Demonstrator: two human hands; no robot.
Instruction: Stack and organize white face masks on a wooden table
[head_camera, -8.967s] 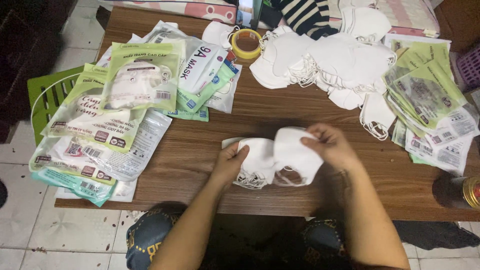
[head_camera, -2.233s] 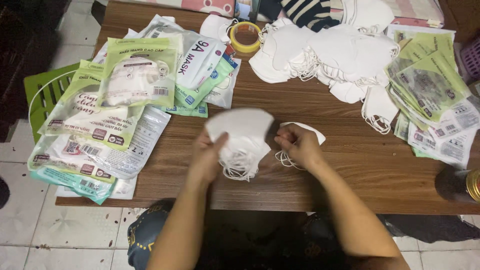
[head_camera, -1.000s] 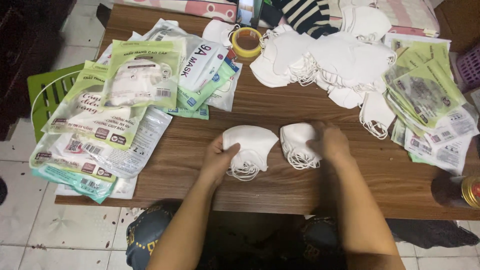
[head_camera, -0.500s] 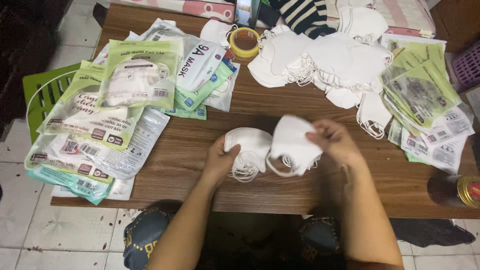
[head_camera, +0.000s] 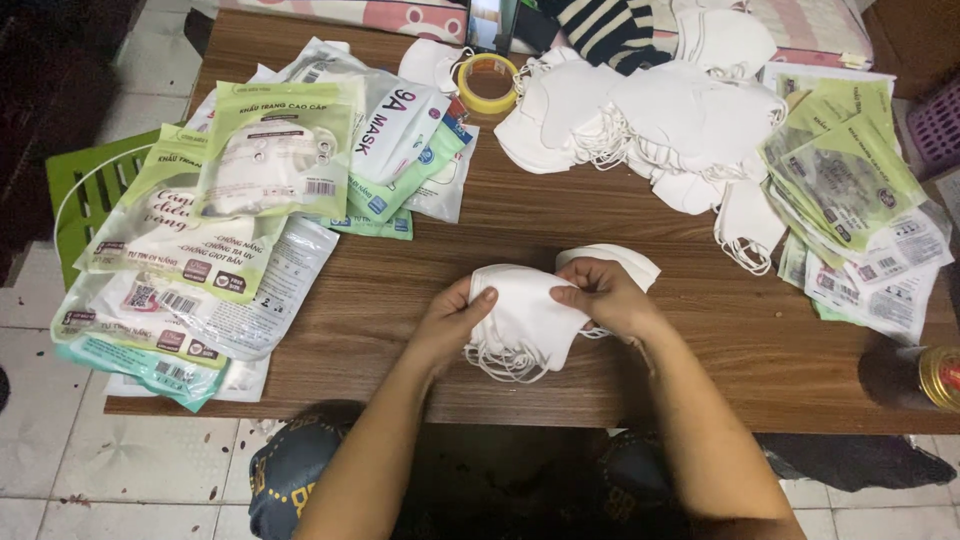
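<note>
Head view: both hands near front edge of table (head_camera: 700, 210), at its middle. Left hand (head_camera: 450, 322) and right hand (head_camera: 605, 295) hold small stack of white masks (head_camera: 525, 320), fingers closed on its upper edge. Masks plain white, folded flat, cup-shaped outline, thin elastic loops hanging in tangle below. Second white mask (head_camera: 625, 262) partly hidden behind right hand. Mask pile (head_camera: 660, 120) at far edge, green packets (head_camera: 270, 150) at left side.

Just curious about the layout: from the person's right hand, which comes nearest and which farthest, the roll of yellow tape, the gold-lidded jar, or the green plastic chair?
1. Roll of yellow tape, up the table from the right hand.
2. Gold-lidded jar, right edge.
3. Green plastic chair, far left, off the table.
</note>
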